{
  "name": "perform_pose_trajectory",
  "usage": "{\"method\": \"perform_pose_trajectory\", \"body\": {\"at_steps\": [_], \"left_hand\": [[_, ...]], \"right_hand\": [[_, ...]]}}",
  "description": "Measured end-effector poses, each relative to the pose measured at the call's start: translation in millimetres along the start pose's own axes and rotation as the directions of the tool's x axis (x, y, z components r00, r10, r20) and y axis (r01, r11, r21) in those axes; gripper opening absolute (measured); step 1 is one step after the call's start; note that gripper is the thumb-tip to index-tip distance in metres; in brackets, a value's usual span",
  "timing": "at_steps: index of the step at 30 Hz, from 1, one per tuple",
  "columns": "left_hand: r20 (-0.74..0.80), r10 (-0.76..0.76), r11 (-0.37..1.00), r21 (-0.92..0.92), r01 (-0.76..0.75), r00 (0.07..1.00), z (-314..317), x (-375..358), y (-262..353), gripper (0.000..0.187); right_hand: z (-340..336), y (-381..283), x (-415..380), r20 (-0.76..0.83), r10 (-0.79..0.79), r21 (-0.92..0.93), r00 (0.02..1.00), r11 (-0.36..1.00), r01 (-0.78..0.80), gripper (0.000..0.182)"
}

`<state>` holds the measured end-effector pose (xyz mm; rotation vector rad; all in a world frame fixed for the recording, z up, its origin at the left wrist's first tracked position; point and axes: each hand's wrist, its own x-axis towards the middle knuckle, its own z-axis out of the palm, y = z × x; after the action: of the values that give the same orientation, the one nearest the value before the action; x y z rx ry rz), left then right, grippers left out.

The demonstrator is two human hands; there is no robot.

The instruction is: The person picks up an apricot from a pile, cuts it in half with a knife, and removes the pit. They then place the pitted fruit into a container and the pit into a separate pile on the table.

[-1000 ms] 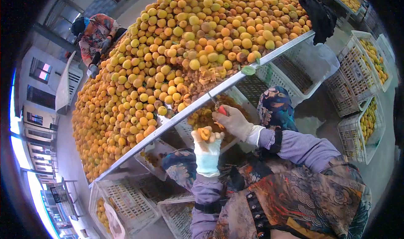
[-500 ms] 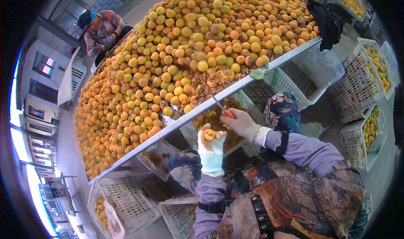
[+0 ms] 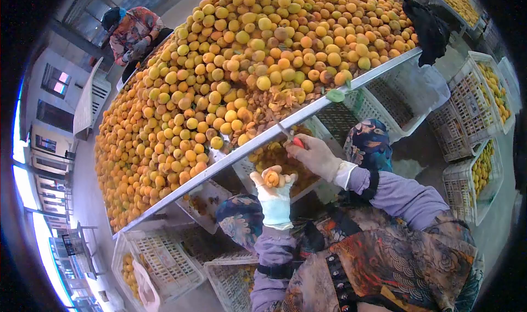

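My left hand (image 3: 275, 199), in a white glove, is palm up with its fingers curled around a cut apricot (image 3: 271, 178) showing orange flesh. My right hand (image 3: 318, 157), also gloved, grips a small knife (image 3: 298, 142) by its red handle, the blade pointing up and left toward the table's metal edge. Just beyond the blade, torn apricot pieces (image 3: 286, 97) lie at the rim of a big heap of whole apricots (image 3: 192, 98). Beneath my hands is a crate holding apricot flesh (image 3: 274, 155).
A metal table edge (image 3: 219, 165) runs diagonally in front of me. Plastic crates stand below it, at lower left (image 3: 170, 257) and at right (image 3: 466, 109). A black bag (image 3: 425, 32) hangs at the far corner. Another person (image 3: 132, 35) sits across the heap at upper left.
The fingers of my left hand have shifted around the apricot, the thumb now farther out to the left. My knife has tilted slightly. The other person's hands have come closer together.
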<state>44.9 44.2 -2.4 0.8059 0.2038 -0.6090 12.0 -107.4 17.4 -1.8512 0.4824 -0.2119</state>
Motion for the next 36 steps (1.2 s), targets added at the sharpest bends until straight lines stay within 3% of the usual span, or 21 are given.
{"method": "perform_pose_trajectory", "body": {"at_steps": [2,4,5,7,11,12,13,15,16,18,19,20,21,23,24,26,29,32,34,36], "left_hand": [[-0.009,0.01,0.999,0.034,-0.009,1.0,-1.5,-0.3,-1.1,0.061],[0.023,0.019,0.998,0.056,-0.021,1.0,-4.8,-0.1,-3.5,0.061],[0.019,0.017,0.998,0.058,-0.018,1.0,-6.1,-1.3,-5.3,0.061],[0.037,0.019,0.995,0.096,-0.023,0.999,-3.7,-3.5,-10.0,0.059],[0.088,0.011,0.968,0.248,-0.032,0.996,13.3,-16.8,-12.2,0.058],[0.093,0.008,0.973,0.227,-0.029,0.996,13.1,-17.3,-13.8,0.056],[0.1,0.008,0.978,0.206,-0.028,0.995,13.0,-17.5,-14.9,0.053],[0.146,0.045,0.963,0.256,-0.081,0.988,15.2,-24.8,-15.2,0.043],[0.194,0.08,0.943,0.302,-0.137,0.978,16.0,-27.6,-15.7,0.039],[0.138,0.047,0.952,0.293,-0.087,0.989,15.9,-29.5,-19.9,0.043],[0.082,0.011,0.96,0.278,-0.034,0.997,16.9,-30.3,-21.8,0.057],[0.032,-0.179,0.98,0.098,0.175,0.983,16.3,-23.1,-14.2,0.076],[0.033,-0.184,0.979,0.098,0.18,0.982,16.4,-23.9,-17.6,0.076],[0.031,0.013,0.961,0.275,-0.021,0.999,15.9,-27.3,-25.9,0.062],[0.032,0.014,0.961,0.275,-0.022,0.999,13.3,-25.6,-28.1,0.062],[0.121,0.018,0.914,0.4,-0.065,0.992,6.5,-21.2,-32.5,0.044],[0.034,-0.068,0.946,0.319,0.054,0.997,20.2,-18.3,-30.9,0.048],[-0.03,0.046,0.965,0.258,-0.036,0.999,41.1,-13.6,-40.5,0.052],[-0.05,0.025,0.956,0.292,-0.01,0.998,51.3,-17.3,-34.4,0.052],[-0.072,0.002,0.944,0.329,0.022,0.997,50.7,-16.3,-32.2,0.053]], "right_hand": [[-5.8,-10.0,1.9,0.083,0.133,0.335,0.988,0.929,-0.153,0.024],[-11.0,-22.4,1.0,0.157,0.181,0.62,0.971,0.748,-0.24,0.022],[-14.2,-27.8,-0.4,0.16,0.185,0.62,0.97,0.745,-0.245,0.022],[-22.9,-39.5,-4.0,0.201,0.178,0.793,0.963,0.547,-0.266,0.022],[-23.8,-62.5,-12.9,0.184,0.142,0.831,0.973,0.506,-0.231,0.026],[-23.7,-66.6,-16.9,0.127,0.046,0.814,0.991,0.567,-0.131,0.031],[-23.2,-64.2,-17.6,0.127,0.045,0.814,0.991,0.567,-0.13,0.031],[-19.9,-55.8,-17.0,0.037,-0.161,0.791,0.986,0.608,0.07,0.036],[-17.3,-52.2,-15.4,0.037,-0.162,0.792,0.986,0.606,0.07,0.036],[-12.5,-48.2,-13.0,0.052,-0.024,0.911,0.998,0.41,-0.037,0.024],[-11.9,-48.3,-14.2,0.05,-0.021,0.912,0.999,0.409,-0.037,0.024],[-11.5,-49.3,-15.4,0.027,-0.035,0.901,0.999,0.434,-0.01,0.025],[-11.6,-49.9,-16.7,0.006,-0.05,0.889,0.999,0.458,0.017,0.026],[-12.8,-51.3,-19.2,-0.002,-0.059,0.861,0.998,0.508,0.032,0.026],[-12.9,-52.0,-19.2,-0.007,-0.075,0.831,0.997,0.554,0.048,0.026],[-12.0,-50.7,-18.1,0.004,-0.079,0.833,0.997,0.552,0.04,0.025],[-12.3,-52.1,-17.4,0.001,-0.034,0.841,0.999,0.54,0.018,0.025],[-5.5,-50.7,-14.4,-0.008,0.03,0.831,1.0,0.556,-0.01,0.025],[-3.7,-47.2,-9.8,-0.012,0.048,0.813,0.999,0.582,-0.018,0.026],[-4.1,-42.5,-4.5,-0.149,0.019,0.825,0.989,0.553,0.114,0.031]]}}
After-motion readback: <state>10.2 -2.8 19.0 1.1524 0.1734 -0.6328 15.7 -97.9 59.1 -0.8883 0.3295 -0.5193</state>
